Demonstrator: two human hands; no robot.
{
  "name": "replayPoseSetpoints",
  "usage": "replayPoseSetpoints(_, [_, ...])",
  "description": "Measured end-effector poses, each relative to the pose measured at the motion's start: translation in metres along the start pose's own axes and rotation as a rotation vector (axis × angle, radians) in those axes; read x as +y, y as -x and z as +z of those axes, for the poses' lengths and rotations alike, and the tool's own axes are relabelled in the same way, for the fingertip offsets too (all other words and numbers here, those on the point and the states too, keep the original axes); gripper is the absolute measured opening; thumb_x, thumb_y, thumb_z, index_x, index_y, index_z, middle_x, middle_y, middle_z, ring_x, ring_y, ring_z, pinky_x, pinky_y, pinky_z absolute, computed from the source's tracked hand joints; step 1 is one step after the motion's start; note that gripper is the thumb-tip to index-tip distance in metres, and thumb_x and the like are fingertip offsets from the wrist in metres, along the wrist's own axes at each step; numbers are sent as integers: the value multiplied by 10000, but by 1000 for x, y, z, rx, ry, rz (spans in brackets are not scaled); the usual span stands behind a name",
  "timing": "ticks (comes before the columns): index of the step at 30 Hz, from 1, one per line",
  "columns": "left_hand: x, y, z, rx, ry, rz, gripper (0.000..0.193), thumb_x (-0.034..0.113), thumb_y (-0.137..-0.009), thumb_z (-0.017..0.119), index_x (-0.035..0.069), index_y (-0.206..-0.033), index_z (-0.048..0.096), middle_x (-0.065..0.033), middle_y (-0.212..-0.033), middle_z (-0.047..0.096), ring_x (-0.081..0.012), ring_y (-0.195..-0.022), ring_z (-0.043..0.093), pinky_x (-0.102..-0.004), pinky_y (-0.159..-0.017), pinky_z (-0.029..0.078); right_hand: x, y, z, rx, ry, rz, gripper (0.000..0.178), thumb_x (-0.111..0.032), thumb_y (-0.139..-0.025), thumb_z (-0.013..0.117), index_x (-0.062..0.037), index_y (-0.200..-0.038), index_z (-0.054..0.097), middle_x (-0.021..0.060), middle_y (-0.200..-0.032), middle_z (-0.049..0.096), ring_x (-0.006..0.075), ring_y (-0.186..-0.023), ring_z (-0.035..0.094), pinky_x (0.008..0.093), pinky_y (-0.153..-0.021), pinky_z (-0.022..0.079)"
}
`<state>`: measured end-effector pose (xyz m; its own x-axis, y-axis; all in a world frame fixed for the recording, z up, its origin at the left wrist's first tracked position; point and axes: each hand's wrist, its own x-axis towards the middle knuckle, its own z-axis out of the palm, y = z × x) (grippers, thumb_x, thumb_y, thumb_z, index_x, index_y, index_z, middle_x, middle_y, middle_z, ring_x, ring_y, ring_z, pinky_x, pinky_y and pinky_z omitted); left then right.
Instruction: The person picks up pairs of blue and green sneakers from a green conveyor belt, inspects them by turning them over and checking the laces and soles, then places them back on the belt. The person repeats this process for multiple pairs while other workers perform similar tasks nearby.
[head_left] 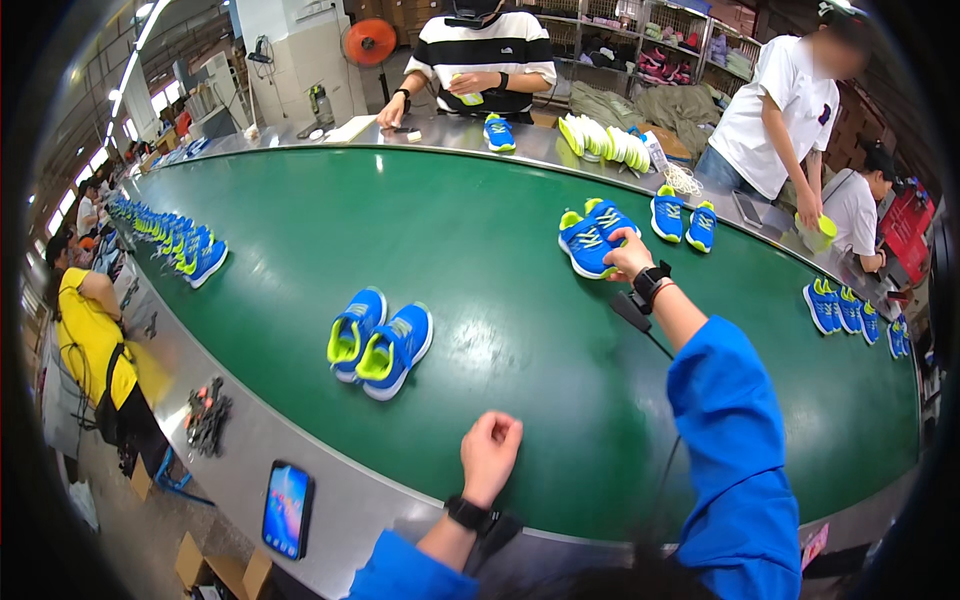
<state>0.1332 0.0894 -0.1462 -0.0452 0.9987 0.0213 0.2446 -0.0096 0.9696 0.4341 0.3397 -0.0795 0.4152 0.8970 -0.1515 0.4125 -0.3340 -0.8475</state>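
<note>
Right grip [628,256] pinches the toe end of a blue shoe pair [581,246], its fingers covering part of the toes, and whether the soles touch the green table [300,230] is hard to tell. Left grip [489,456] is curled together over the table near its close edge, the fingertips tucked mostly out of sight, with another blue pair [406,342] farther off to its left. At far left, a row of shoes [203,262] overlaps too closely to make out single ones

The right hand [628,256] is touching a blue shoe [580,248] near the green belt's [330,220] far edge; the left hand [489,452] is hovering, loosely curled, over its near edge.
</note>
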Motion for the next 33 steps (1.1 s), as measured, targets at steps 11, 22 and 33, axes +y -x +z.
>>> replayPoseSetpoints(11, [63,96,-135,234,31,94,281,280,-978,555,45,-1131,583,-76,-1037,552,-169,-963,518,-304,-881,411,-107,339,-38,-1052,557,-438,379,-27,-807,579,-161,-1161,548,94,-1115,562,172,-623,596,287,-517,509])
replayPoseSetpoints(22, [27,247,-150,-177,35,-94,440,216,-938,613,5,-1306,498,-125,-1033,505,-125,-679,510,-268,-672,469,25,465,-55,-743,288,-355,419,-144,-938,574,-56,-1342,510,116,-1103,652,152,-811,642,292,-559,577])
replayPoseSetpoints(33, [36,261,-140,-144,213,-280,548,58,-843,626,-29,-1353,445,-103,-1063,440,-113,-694,477,-261,-680,497,79,529,-46,-715,14,-164,509,-157,-855,657,16,-1313,517,116,-1005,650,153,-779,628,303,-669,530])
